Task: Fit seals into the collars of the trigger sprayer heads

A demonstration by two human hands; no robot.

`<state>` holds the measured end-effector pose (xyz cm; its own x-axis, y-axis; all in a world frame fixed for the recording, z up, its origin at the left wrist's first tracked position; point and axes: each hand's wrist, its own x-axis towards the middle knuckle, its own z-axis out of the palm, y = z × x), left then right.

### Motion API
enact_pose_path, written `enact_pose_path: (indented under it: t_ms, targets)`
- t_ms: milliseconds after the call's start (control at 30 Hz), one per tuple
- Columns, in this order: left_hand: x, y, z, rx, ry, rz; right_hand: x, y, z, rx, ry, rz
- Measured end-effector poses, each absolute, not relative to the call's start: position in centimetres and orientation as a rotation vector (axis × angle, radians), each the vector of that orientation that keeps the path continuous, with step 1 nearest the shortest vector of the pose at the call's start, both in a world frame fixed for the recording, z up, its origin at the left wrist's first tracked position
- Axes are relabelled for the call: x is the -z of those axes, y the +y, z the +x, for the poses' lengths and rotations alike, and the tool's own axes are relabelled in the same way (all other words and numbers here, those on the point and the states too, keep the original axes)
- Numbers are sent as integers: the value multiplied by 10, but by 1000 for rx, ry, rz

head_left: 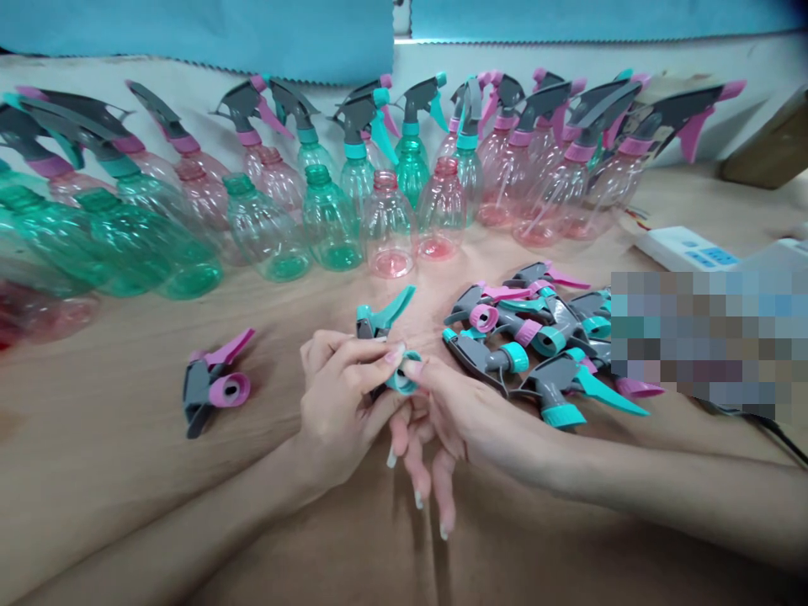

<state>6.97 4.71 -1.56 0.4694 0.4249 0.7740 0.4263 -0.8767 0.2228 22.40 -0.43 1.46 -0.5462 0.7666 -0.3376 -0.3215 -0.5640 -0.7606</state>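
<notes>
Between my hands is a grey and teal trigger spray head (395,311), its trigger pointing up and its round collar facing me. My left hand (334,404) is closed around the grey body, partly hiding it. With the thumb at the collar's opening, my right hand (451,412) pinches the teal collar, while its other fingers hang down loosely. Whether something small sits under the fingertips I cannot tell. To the left, a single grey and pink spray head (199,387) lies on the table. Close to my right hand is a pile of pink and teal spray heads (549,341).
Open-necked clear bottles, pink (390,223) and green (332,223), stand in a row behind my hands. Further back are several bottles with spray heads fitted (357,172). A white device (685,248) sits at right, near a blurred-out patch and a dark cable (783,438).
</notes>
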Motion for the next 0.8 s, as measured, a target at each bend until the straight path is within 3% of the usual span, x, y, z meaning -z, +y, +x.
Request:
enact_pose_path:
  t_ms: [467,700,800]
  targets:
    - [16,50,73,1479,-705,-2742,-24,14,236,-2278,-906,-892]
    - [19,48,71,1562,-848,-2854,-31,11,245,-1857,-1261,-1285]
    - [17,47,72,1571,-922,-2904,-42,9,253,-1414,-1621,-1429]
